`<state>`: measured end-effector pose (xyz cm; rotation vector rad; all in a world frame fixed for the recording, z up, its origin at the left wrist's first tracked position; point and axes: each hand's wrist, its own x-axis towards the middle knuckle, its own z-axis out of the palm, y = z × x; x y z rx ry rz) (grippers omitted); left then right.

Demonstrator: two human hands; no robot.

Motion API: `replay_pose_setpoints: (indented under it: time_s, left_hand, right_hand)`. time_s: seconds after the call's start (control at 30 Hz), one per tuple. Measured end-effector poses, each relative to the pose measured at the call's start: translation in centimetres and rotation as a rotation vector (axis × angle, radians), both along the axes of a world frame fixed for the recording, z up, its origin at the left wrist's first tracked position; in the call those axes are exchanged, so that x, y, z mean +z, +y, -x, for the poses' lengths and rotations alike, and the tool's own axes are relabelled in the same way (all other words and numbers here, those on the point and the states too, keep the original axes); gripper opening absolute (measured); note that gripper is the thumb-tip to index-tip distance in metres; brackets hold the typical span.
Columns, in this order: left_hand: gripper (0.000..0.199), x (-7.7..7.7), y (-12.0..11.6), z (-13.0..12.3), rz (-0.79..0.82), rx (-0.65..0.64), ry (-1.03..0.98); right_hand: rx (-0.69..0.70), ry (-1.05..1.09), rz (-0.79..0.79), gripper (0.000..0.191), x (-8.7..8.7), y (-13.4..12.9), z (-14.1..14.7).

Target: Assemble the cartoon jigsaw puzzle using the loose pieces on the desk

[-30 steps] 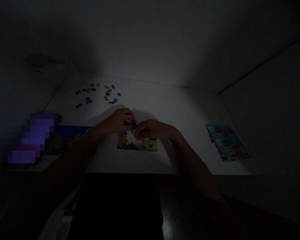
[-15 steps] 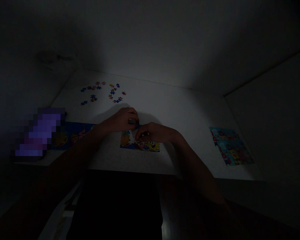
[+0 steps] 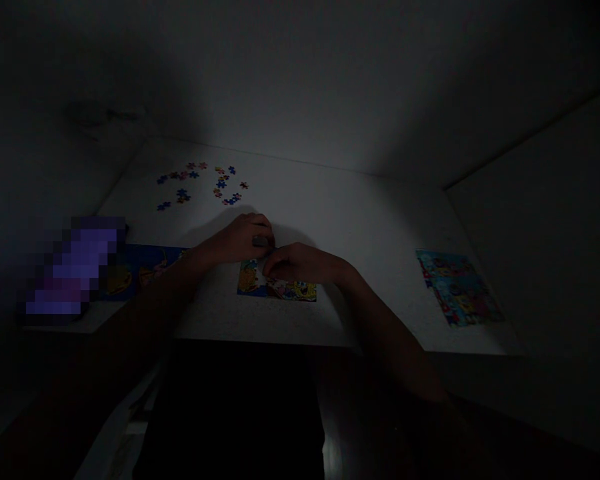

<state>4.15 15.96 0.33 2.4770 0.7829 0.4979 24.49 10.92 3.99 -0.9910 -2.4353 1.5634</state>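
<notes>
A partly assembled jigsaw puzzle (image 3: pixel 249 283) with cartoon figures, yellow and pink on blue, lies near the table's front edge. My left hand (image 3: pixel 245 237) is curled at its upper side, fingers closed on a small dark-blue puzzle piece (image 3: pixel 271 252) that is mostly hidden. Over the upper right part of the puzzle rests my right hand (image 3: pixel 303 263), its fingers bent and pinched together close to the left fingertips. Whatever those right fingers hold is covered by the hand. The light is very dim.
Several loose puzzle pieces (image 3: pixel 221 185) lie scattered at the back left of the white table (image 3: pixel 360 220). A blue picture sheet (image 3: pixel 150 257) lies left, partly under my left forearm, beside a blurred-out lit device (image 3: pixel 80 263). Another colourful picture (image 3: pixel 460 290) lies far right.
The whole view has shifted slightly. My right fingers have closed in and sit a little nearer the left fingertips; the left hand keeps nearly the same pose.
</notes>
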Motion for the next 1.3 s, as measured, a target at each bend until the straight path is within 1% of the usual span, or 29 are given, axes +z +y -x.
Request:
replay_pose_setpoints:
  time_s: [0.17,0.33,0.43,0.57,0.7,0.77,0.83,0.93,1.0,1.07,1.1,1.13,1.2,1.23,1.3]
  left_hand:
    - [0.01,0.0,0.1,0.0,-0.015,-0.012,-0.008]
    - [0.01,0.0,0.0,0.1,-0.016,-0.016,-0.031]
    - [0.008,-0.1,0.1,0.1,-0.026,-0.016,-0.037]
    - [0.007,-0.2,0.2,0.1,-0.036,-0.015,-0.027]
    - [0.007,-0.1,0.0,0.1,-0.043,-0.006,-0.028]
    - [0.009,0.4,-0.3,0.1,-0.063,0.021,-0.071]
    - [0.012,1.3,-0.7,0.1,-0.098,0.071,-0.145]
    - [0.016,3.5,-1.4,0.4,-0.15,0.129,-0.232]
    - [0.018,5.3,-2.0,0.6,-0.164,0.117,-0.224]
    - [0.019,6.8,-2.9,0.9,-0.158,0.065,-0.143]
    - [0.019,7.3,-3.4,1.0,-0.151,0.032,-0.087]
    - [0.019,7.6,-4.1,1.1,-0.143,0.009,-0.028]
    - [0.018,7.2,-5.6,1.2,-0.142,-0.031,0.069]
    - [0.017,6.7,-6.3,1.1,-0.17,-0.02,0.093]
    - [0.015,5.4,-7.7,0.9,-0.206,-0.014,0.134]
  right_hand:
    - [0.014,0.029,0.04,0.026,0.1,0.2,0.1]
    - [-0.017,-0.011,0.098,0.029,0.6,0.3,-0.4]
    - [-0.027,-0.04,0.141,0.03,0.6,0.3,-0.8]
    - [-0.015,-0.074,0.139,0.029,0.4,0.4,-1.1]
    - [-0.015,-0.083,0.146,0.028,0.7,0.6,-1.4]
    - [-0.022,-0.075,0.164,0.029,0.8,0.7,-1.6]
    - [-0.028,-0.07,0.182,0.028,0.8,0.9,-1.8]
    - [-0.034,-0.098,0.19,0.028,0.6,1.0,-1.9]
    - [-0.046,-0.12,0.178,0.03,0.4,1.0,-1.8]
    - [-0.052,-0.118,0.162,0.03,0.4,0.9,-1.7]
    - [-0.051,-0.113,0.156,0.03,0.5,0.9,-1.7]
    - [-0.049,-0.109,0.151,0.03,0.7,0.9,-1.8]
    - [-0.064,-0.106,0.115,0.031,1.4,0.8,-2.2]
    - [-0.091,-0.105,0.066,0.031,1.9,0.7,-2.5]
    - [-0.19,-0.113,-0.096,0.03,2.9,-0.3,-3.3]
